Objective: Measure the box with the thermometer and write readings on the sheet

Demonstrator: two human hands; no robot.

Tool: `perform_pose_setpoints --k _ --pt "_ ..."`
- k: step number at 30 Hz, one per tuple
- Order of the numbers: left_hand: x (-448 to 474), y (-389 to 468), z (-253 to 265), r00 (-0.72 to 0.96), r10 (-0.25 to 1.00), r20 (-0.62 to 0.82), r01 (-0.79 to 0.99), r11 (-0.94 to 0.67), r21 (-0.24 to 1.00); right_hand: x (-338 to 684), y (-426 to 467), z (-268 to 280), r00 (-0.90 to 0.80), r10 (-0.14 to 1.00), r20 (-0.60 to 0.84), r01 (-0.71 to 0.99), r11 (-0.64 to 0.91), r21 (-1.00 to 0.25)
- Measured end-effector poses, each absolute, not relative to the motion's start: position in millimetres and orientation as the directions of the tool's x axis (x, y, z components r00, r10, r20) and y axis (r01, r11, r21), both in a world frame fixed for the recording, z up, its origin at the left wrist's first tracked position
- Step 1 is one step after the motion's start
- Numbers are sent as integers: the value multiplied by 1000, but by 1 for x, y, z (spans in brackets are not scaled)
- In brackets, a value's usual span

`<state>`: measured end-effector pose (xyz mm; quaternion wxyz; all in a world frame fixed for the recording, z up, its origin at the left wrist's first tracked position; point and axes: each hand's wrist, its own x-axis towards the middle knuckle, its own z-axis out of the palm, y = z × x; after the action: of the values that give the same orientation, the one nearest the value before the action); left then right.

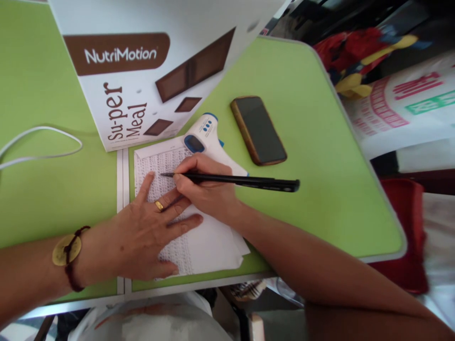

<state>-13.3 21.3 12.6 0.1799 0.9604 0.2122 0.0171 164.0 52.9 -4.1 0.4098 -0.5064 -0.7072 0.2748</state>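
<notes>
Closest to us, our bare right forearm (320, 265) crosses the edge of the lime-green, metal-rimmed table (330, 189). Our right hand (209, 192) pinches a slim black pen (263, 182), its tip pointing down at the white paper sheets (216, 244), which bear rows of small dark handwriting. Our left hand (138, 232), fingers spread and grasping nothing, lies palm-down across those sheets on the table. Just beyond our right hand sits a white-and-blue plastic handheld device (209, 139), near a dark-screened phone in a brown case (261, 130).
</notes>
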Motion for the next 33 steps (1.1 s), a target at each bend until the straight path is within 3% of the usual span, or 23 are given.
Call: perform_pose_setpoints --k 33 --pt "-13 22 12 912 406 -48 394 -842 368 162 53 -3 -98 943 318 486 324 -811"
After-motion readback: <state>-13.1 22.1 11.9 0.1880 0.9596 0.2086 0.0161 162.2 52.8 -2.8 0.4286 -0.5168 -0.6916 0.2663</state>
